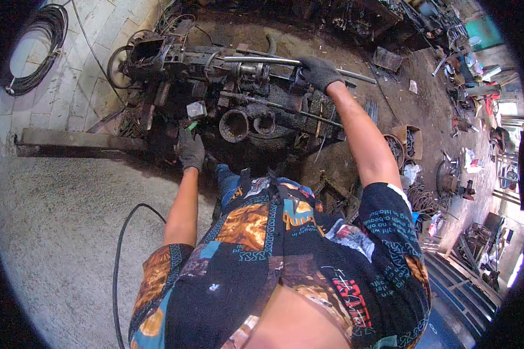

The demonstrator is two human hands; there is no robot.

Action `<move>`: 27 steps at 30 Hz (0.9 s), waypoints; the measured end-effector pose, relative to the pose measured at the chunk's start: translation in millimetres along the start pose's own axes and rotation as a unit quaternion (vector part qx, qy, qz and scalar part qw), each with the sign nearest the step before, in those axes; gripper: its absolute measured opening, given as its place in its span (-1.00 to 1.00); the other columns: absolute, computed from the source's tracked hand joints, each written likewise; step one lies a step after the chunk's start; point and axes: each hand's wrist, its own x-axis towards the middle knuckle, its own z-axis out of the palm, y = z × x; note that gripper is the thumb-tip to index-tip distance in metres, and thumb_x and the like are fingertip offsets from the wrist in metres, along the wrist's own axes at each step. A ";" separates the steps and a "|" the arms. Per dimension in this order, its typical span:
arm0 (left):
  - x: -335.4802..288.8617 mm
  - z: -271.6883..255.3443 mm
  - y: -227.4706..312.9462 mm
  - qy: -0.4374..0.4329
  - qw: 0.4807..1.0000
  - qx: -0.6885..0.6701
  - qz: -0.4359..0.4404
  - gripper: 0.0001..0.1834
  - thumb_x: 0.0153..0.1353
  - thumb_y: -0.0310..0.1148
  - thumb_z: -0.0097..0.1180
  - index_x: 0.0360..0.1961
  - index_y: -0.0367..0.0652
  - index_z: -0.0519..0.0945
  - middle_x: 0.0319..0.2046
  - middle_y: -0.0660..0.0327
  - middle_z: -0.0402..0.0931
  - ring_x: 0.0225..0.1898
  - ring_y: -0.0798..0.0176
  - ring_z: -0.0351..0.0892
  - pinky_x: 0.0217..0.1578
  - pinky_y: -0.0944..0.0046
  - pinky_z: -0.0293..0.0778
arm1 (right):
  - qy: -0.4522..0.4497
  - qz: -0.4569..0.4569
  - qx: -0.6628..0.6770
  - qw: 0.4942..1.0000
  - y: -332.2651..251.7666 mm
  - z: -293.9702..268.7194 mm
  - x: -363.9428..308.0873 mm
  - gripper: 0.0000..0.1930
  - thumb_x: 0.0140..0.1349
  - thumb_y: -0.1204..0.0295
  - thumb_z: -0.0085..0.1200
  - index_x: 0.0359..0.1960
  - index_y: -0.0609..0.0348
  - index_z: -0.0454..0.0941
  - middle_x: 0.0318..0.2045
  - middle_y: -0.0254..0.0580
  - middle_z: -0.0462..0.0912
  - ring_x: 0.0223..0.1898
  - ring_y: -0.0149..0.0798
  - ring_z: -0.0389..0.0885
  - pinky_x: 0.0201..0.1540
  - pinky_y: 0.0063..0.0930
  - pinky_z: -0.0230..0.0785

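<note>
A dark, greasy lathe-like machine (256, 96) stands in front of me. My right hand (320, 74), in a dark grey work glove, is closed around a long bright metal rod (262, 59) that lies across the top of the machine. The rod sticks out on both sides of the hand. My left hand (191, 150), gloved the same way, is lower down at the machine's left front. Its fingers look curled beside a small green piece (192, 125), just below a pale box-shaped part (196, 110). What they grip is hidden.
Two round metal rings (234, 125) face me on the machine's front. A metal beam (81, 139) juts out at left. Coiled cable (41, 52) hangs on the left wall, and a black hose (119, 262) curves over the floor. At right are a cardboard box (412, 142) and scattered scrap.
</note>
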 end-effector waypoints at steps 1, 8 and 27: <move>1.8 -1.6 -0.2 -0.028 1.000 -0.008 -0.004 -0.40 0.30 -0.22 0.05 0.26 -0.41 0.38 0.29 -0.22 0.32 0.34 -0.21 0.29 0.37 0.01 0.17 | 0.000 0.002 0.000 1.000 1.5 2.0 0.1 -0.45 -0.03 0.12 0.21 0.09 -0.15 0.58 0.01 -0.03 0.67 0.05 0.13 0.61 0.10 -0.05 0.45; 1.9 1.4 1.3 -0.024 0.999 -0.030 -0.005 -0.40 0.29 -0.24 0.07 0.28 -0.38 0.38 0.31 -0.20 0.31 0.35 -0.19 0.27 0.36 0.03 0.17 | 0.011 -0.001 0.012 1.000 7.0 8.8 2.3 -0.45 -0.04 0.17 0.20 0.09 -0.15 0.60 0.02 -0.03 0.66 0.07 0.09 0.61 0.11 -0.05 0.45; 5.0 8.9 -5.6 0.013 1.000 -0.005 0.015 -0.45 0.23 -0.33 0.12 0.22 -0.35 0.40 0.23 -0.21 0.38 0.27 -0.21 0.36 0.28 0.01 0.28 | -0.002 0.020 -0.001 1.000 -5.1 -1.1 -4.0 -0.50 0.11 0.21 0.14 0.15 -0.14 0.58 0.03 -0.02 0.65 0.06 0.07 0.61 0.11 -0.10 0.46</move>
